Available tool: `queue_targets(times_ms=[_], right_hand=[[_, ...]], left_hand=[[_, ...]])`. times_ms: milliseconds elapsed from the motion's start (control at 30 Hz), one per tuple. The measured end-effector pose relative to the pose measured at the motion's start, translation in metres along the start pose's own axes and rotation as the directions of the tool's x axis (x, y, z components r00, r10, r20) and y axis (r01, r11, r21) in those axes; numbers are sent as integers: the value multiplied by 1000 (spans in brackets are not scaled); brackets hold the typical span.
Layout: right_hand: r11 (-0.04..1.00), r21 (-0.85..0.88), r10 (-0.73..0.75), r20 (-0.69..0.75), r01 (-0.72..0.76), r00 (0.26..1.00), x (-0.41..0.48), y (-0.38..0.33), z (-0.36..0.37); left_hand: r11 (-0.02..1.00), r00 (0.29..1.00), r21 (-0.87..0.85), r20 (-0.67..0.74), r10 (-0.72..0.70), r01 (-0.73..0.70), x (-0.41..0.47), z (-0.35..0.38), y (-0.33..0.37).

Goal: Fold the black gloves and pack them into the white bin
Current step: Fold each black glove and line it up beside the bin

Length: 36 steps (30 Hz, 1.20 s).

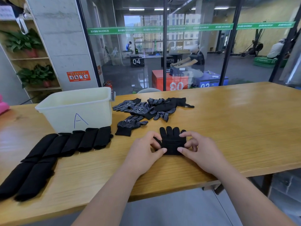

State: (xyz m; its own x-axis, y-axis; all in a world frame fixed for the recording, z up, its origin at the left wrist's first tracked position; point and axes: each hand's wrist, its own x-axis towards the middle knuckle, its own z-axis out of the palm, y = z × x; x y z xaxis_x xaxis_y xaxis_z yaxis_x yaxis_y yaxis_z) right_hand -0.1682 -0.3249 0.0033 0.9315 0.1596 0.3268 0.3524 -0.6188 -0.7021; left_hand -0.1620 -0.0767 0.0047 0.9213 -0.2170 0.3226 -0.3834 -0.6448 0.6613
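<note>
A black glove [172, 141] lies flat on the wooden table [228, 121] with its fingers pointing away from me and its cuff end doubled over. My left hand [145, 149] pinches its left edge and my right hand [197, 149] pinches its right edge. A white bin [76, 110] marked "A" stands at the back left. Several folded black gloves [68, 142] lie in a row in front of the bin. A loose pile of dotted black gloves [151, 106] sits behind the glove I hold, with one dotted glove [130, 124] lying apart from it.
More folded gloves [27, 178] lie at the table's near left edge. A glass wall [162, 46] rises behind the table. A pink object [3, 105] shows at the far left. A shelf with potted plants [29, 46] stands at the back left.
</note>
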Motion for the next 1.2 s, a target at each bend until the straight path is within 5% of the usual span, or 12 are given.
queue_targets(times_ms=[167,400,800,1200], right_hand=[[962,-258,-105,-53,88,993,-2,1,3],[766,-614,-312,-97,190,945,-4,5,15],[828,-541,-184,-17,145,983,-2,1,8],[974,-222,-55,-47,43,997,-3,1,2]], left_hand=[[989,996,121,7,86,-86,1,2,-1],[894,961,376,-32,275,-243,3,10,-4],[909,968,349,-24,250,-226,4,10,-5],[987,996,134,-22,91,-88,1,4,-6]])
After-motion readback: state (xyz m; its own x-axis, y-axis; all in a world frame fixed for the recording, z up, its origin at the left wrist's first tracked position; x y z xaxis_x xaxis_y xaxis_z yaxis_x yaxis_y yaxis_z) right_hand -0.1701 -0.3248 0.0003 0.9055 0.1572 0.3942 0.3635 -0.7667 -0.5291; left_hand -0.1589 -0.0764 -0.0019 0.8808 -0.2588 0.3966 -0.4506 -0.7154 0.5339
